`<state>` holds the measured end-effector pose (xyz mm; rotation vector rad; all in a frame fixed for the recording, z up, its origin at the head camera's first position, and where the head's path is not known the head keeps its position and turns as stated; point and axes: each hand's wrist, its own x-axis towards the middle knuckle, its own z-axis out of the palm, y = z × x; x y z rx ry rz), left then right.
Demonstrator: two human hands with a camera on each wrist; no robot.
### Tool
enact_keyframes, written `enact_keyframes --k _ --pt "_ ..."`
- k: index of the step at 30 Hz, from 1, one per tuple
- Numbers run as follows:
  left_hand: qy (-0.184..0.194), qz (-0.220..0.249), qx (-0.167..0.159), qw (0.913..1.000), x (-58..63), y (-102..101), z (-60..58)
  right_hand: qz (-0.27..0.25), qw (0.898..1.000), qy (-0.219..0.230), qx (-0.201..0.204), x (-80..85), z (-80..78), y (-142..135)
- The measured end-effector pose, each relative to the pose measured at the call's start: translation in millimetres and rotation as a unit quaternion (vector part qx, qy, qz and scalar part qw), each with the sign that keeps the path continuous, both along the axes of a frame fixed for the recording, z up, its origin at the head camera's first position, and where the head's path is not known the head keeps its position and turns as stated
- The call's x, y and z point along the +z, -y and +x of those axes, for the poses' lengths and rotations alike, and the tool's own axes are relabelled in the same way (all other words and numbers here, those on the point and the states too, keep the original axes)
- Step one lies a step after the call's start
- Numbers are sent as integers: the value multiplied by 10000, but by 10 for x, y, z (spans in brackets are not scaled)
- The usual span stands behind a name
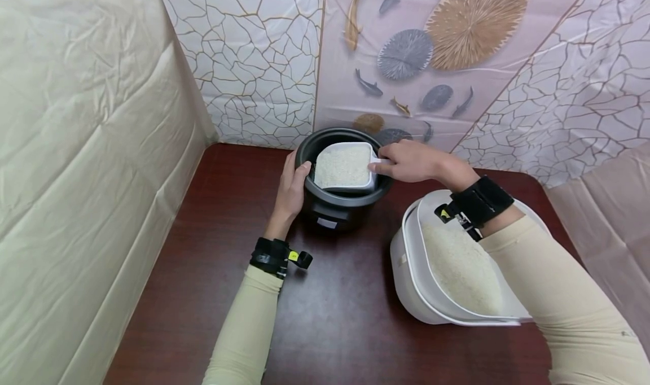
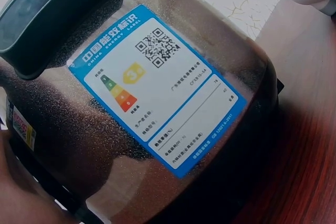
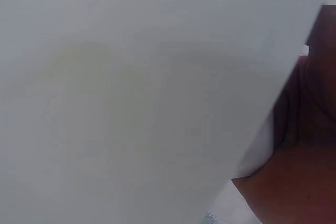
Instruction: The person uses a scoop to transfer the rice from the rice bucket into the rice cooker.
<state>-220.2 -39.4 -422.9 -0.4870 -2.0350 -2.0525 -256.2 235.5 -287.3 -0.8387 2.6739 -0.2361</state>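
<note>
A dark rice cooker (image 1: 332, 213), lidless, stands near the back of the table. My left hand (image 1: 291, 184) grips its left side, thumb over the rim and fingers along the outer wall. In the left wrist view the cooker's wall (image 2: 121, 166) fills the picture, with a blue-edged energy label (image 2: 163, 90) on it. By its short handle my right hand (image 1: 411, 160) holds a white scoop (image 1: 372, 165) over the cooker's mouth. White rice (image 1: 342, 166) fills the scoop, which lies roughly level. The cooker's inside is mostly hidden beneath it.
A white rice bin (image 1: 413, 278) holding loose rice (image 1: 462, 266) stands on the right, under my right forearm. Beneath everything is a dark red wooden table (image 1: 330, 328). Patterned cloth (image 1: 264, 63) hangs behind, with a cream cloth (image 1: 91, 148) along the left. A blurred pale surface (image 3: 131, 129) covers most of the right wrist view.
</note>
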Motion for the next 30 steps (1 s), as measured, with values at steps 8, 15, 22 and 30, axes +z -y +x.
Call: enact_keyframes --k 8,15,22,30 --pt "116 42 6 9999 35 12 24 34 10000 22 21 1 -3 16" --pt "195 44 69 9998 -84 -1 -47 37 10000 20 -10 -9 1 22" --pt "175 114 -84 9997 9 22 19 -8 10000 10 5 -5 11 17" --pt "200 -33 -95 9997 69 27 43 -44 10000 -19 63 -4 15 6"
